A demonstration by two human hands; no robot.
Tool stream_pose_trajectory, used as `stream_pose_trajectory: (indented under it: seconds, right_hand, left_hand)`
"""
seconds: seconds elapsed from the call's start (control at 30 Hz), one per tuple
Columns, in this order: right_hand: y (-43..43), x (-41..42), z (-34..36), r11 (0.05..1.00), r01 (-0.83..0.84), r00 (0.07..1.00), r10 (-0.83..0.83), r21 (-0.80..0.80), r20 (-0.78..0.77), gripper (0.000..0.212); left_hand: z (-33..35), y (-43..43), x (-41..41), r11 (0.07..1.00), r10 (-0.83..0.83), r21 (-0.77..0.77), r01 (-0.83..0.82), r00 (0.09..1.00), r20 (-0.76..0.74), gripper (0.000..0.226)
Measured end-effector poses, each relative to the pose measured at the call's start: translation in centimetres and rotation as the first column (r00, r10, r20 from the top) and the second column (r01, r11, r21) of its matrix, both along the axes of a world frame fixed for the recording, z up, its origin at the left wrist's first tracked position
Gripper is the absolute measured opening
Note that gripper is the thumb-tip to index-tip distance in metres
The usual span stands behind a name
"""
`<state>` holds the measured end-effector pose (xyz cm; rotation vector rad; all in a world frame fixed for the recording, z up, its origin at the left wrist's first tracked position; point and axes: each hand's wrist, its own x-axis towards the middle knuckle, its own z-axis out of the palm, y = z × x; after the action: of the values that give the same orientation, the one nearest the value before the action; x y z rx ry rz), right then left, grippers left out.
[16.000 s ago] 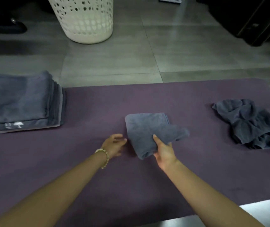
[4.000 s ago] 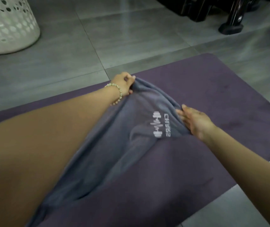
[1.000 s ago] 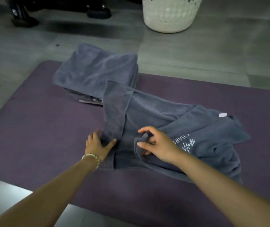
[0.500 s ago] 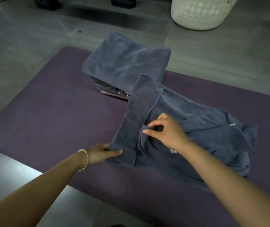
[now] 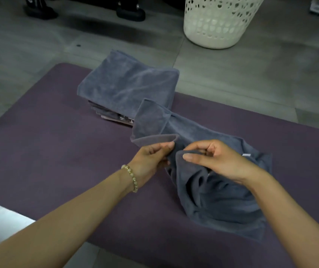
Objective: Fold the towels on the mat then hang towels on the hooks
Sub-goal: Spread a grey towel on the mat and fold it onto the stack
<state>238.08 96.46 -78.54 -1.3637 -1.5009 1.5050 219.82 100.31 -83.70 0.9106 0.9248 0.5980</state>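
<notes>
Grey terry cloth fills the middle of your view. The loose towel (image 5: 218, 200) lies rumpled on the purple mat (image 5: 58, 155), running from a bunched heap at your right, under your wrist, up and leftward in a long band. The far end of that band is turned over on itself and lies against the near side of the stack of folded towels (image 5: 127, 86), which sits at the mat's far edge next to the grey tiled floor (image 5: 251, 78).

Your left hand (image 5: 151, 161) has its grip clamped on the towel. Thumb and curled fingers pinch a hemmed edge, and a flap of cloth is lifted off the mat and curls over just above your fingertips. Your right hand (image 5: 220, 161) is clamped on the towel too, thumb and forefinger pinching a second fold of the hem, with the other fingers curled in behind. The two hands are close together, almost touching. A beaded bracelet (image 5: 132, 177) circles your left wrist. A small white tag (image 5: 246, 155) shows on the towel just beyond your right hand.

Beyond the mat, a white perforated laundry basket (image 5: 218, 22) stands on the floor, well apart from the towels. Dark feet of some equipment (image 5: 130, 13) rest on the floor at the far left; what they belong to is cut off by the top of the view.
</notes>
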Motion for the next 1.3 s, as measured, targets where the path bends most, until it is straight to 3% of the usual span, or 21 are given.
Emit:
stream_pose_trajectory:
  seconds: [0.1, 0.2, 0.3, 0.47, 0.57, 0.7, 0.77, 0.83, 0.9, 0.97, 1.03, 1.07, 1.2, 1.23, 1.3]
  right_hand:
    - [0.0, 1.0, -0.7, 0.991, 0.022, 0.988, -0.042, 0.135, 0.151, 0.010]
    - [-0.3, 1.8, -1.4, 0.965, 0.092, 0.975, -0.138, 0.246, 0.175, 0.010]
    - [-0.6, 2.6, -2.1, 0.934, 0.228, 0.962, -0.259, 0.277, 0.082, 0.007]
    - [-1.0, 4.0, -2.4, 0.943, 0.326, 0.937, -0.313, 0.065, -0.157, 0.010]
    - [-1.8, 5.2, -3.0, 0.979, 0.201, 0.979, -0.202, 0.046, 0.012, 0.015]
    - [-3.7, 7.9, -4.3, 0.995, 0.100, 0.961, -0.094, -0.007, 0.258, 0.018]
    - [-4.6, 9.7, -5.2, 0.996, 0.091, 0.924, -0.080, -0.012, 0.375, 0.025]
    - [-5.2, 11.0, -5.7, 0.997, 0.076, 0.903, -0.065, -0.010, 0.425, 0.034]
    - [-5.5, 11.8, -5.5, 0.987, 0.142, 0.957, -0.119, -0.070, 0.263, 0.048]
    - [-5.3, 11.8, -4.7, 0.967, 0.182, 0.982, -0.187, -0.178, -0.011, 0.029]
    - [-4.8, 10.6, -3.7, 0.972, 0.120, 0.983, -0.146, -0.204, -0.115, 0.008]
    - [-4.5, 9.8, -3.7, 0.976, 0.073, 0.991, -0.095, -0.203, -0.099, 0.009]
    - [-4.3, 6.7, -5.3, 0.923, -0.213, 0.951, 0.272, -0.321, 0.150, 0.020]
    - [-4.5, 6.6, -6.3, 0.906, -0.220, 0.940, 0.296, -0.362, 0.169, 0.020]
    - [-4.7, 7.1, -7.8, 0.933, -0.073, 0.978, 0.137, -0.352, 0.160, 0.020]
  left_hand:
    - [0.8, -0.6, 1.6, 0.996, -0.093, -0.005, 0.093, 0.996, -0.008, 0.032]
    - [1.2, -0.7, 2.6, 0.994, -0.107, -0.037, 0.108, 0.994, 0.006, 0.045]
    - [1.5, -1.2, 3.8, 0.987, -0.158, 0.015, 0.158, 0.987, -0.014, 0.045]
    - [0.7, -1.7, 5.6, 1.000, 0.008, -0.010, -0.008, 1.000, -0.003, 0.038]
    - [1.0, -0.9, 6.4, 0.981, 0.177, 0.070, -0.179, 0.984, 0.033, 0.023]
    - [1.7, 1.3, 6.6, 0.855, 0.319, 0.472, -0.215, 0.936, -0.150, 0.021]
    - [1.5, 2.1, 6.5, 0.844, 0.360, 0.458, -0.279, 0.928, -0.099, 0.025]
    - [1.3, 2.4, 6.5, 0.896, 0.359, 0.278, -0.347, 0.933, 0.009, 0.029]
    - [0.9, 1.9, 6.3, 0.949, 0.270, 0.177, -0.261, 0.963, -0.024, 0.037]
    - [0.6, 1.2, 6.1, 0.987, 0.048, 0.159, -0.012, 0.974, -0.221, 0.051]
    - [0.4, 0.5, 6.4, 0.958, -0.195, 0.088, 0.271, 0.848, -0.492, 0.066]
    - [0.1, 0.2, 6.7, 0.929, -0.283, 0.024, 0.369, 0.753, -0.593, 0.070]
    - [-3.2, -1.1, 7.6, 0.775, -0.463, -0.138, 0.616, 0.407, -0.787, 0.067]
    - [-4.4, -1.5, 7.4, 0.781, -0.451, -0.146, 0.608, 0.386, -0.805, 0.070]
    - [-6.3, -2.1, 6.6, 0.839, -0.390, -0.127, 0.530, 0.421, -0.819, 0.073]
